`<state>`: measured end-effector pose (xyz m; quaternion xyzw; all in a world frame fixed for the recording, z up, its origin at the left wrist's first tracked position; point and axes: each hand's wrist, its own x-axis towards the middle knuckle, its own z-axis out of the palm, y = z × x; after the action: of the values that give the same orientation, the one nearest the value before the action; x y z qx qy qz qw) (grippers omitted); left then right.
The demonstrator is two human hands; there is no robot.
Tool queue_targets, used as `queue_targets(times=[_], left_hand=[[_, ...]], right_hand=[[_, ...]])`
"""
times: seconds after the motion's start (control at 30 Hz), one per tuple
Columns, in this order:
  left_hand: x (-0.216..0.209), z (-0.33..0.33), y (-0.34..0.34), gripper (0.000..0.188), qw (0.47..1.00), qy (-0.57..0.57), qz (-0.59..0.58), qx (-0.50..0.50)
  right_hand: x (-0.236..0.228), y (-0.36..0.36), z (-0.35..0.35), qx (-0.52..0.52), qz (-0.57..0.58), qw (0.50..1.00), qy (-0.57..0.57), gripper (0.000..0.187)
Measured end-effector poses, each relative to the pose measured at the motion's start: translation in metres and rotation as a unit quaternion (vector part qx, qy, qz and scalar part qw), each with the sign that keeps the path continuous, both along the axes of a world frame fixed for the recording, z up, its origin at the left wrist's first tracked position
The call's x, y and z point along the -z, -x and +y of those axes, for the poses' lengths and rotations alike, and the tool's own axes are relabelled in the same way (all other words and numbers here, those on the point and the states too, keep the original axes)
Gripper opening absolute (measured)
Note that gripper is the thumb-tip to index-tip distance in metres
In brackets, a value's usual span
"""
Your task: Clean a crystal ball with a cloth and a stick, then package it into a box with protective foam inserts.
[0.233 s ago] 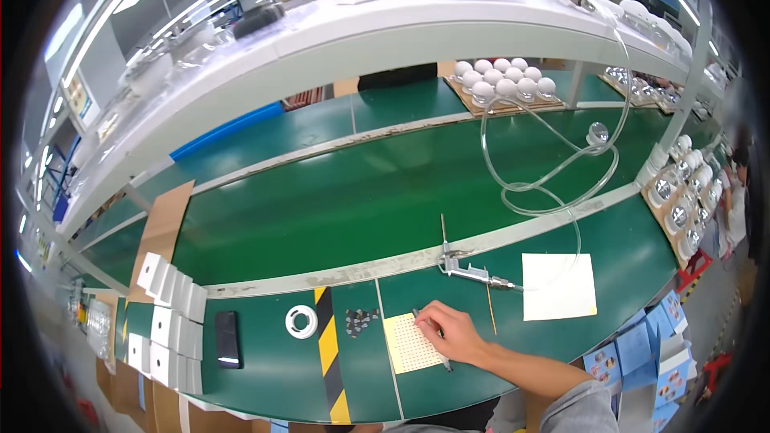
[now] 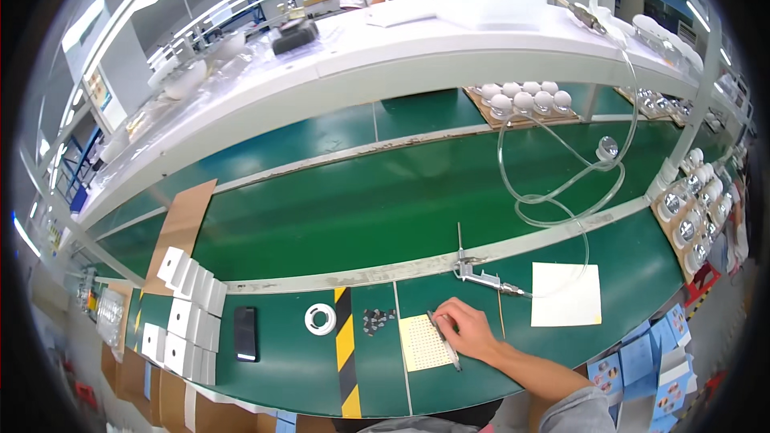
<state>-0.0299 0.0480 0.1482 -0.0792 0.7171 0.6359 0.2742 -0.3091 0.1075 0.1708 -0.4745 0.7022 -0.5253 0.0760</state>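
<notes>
Head view: close to the worktop's (image 2: 305, 377) near edge, right of its middle, a yellow dotted sheet (image 2: 421, 341), with the right hand (image 2: 465, 329) over its right side. Fingers (image 2: 447, 317) curled in around a slim dark tool (image 2: 455, 362) lying along the sheet's right edge, too small to name. Left hand out of view, hold impossible to tell.

Toward the far edge, an air gun (image 2: 480, 276) on a clear hose (image 2: 500, 152); just beside the hand, a thin stick (image 2: 501, 317); further right, a white sheet (image 2: 565, 295). To the left, black bits (image 2: 370, 322), striped tape (image 2: 345, 350) reaching the near edge, a white ring (image 2: 309, 321), a phone (image 2: 245, 334).

At the left end, stacked white boxes (image 2: 184, 322), contents hidden. At the right end, a cardboard tray (image 2: 679, 252) of bulbs (image 2: 687, 230).
</notes>
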Motion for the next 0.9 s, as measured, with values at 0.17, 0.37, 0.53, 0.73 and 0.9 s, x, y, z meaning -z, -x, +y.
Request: queue_targets(times=[0.17, 0.37, 0.53, 0.73, 0.9], left_hand=[[-0.043, -0.045, 0.048, 0.019, 0.975, -0.107, 0.172, 0.088], [-0.034, -0.077, 0.063, 0.016, 0.974, -0.054, 0.21, -0.07], [-0.002, -0.074, 0.052, 0.026, 0.941, 0.114, 0.252, -0.197], [-0.001, -0.029, 0.073, 0.047, 0.897, 0.268, 0.305, -0.175], [0.014, -0.011, 0.066, 0.052, 0.891, 0.286, 0.309, -0.172]], right_hand=[[-0.003, 0.002, 0.009, 0.034, -0.01, 0.999, 0.0, 0.004], [-0.014, -0.047, 0.126, 0.309, 0.157, 0.93, 0.126, 0.011], [0.16, -0.185, 0.264, 0.733, -0.164, 0.66, -0.001, 0.009], [0.425, -0.565, 0.295, 0.55, -0.651, 0.405, -0.331, 0.049], [0.349, -0.614, 0.208, 0.296, -0.929, 0.223, -0.012, 0.073]])
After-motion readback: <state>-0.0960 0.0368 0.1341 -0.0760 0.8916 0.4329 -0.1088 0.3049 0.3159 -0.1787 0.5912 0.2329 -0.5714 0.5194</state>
